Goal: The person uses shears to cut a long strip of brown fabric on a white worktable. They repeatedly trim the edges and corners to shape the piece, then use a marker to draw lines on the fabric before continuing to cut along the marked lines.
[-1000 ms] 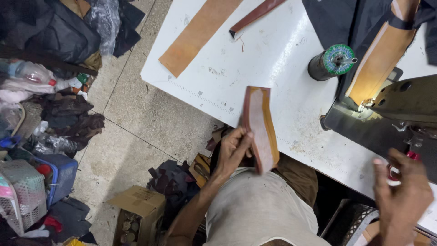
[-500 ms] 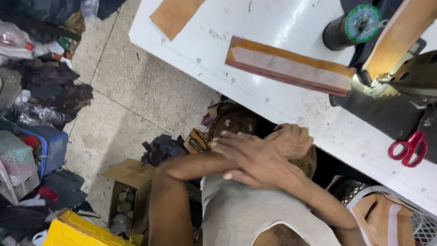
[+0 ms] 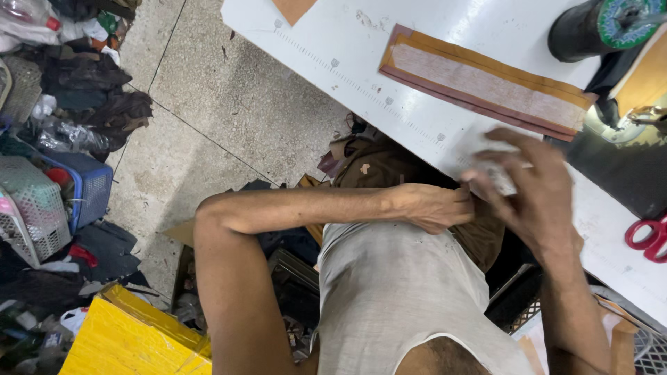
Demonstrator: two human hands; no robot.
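I've got the white table (image 3: 486, 28) up top, brown strip (image 3: 486, 87) lying flat on it, right hand (image 3: 535, 191) blurred at the edge pinching a small pale piece (image 3: 497, 177), left hand (image 3: 434, 207) beside it, fingers curled, grip unclear, red scissors (image 3: 647, 236) off right.

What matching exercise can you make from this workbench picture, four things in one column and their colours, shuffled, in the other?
Things:
1. scissors handles
2. long leather strip
3. box on the floor
4. crate beside the mesh basket

Colours:
A. blue
B. brown with a pale centre
C. red
D. yellow

Pairs: 1-C, 2-B, 3-D, 4-A.

The strip lies flat on the white table, above the person's two hands, left hand and right hand.
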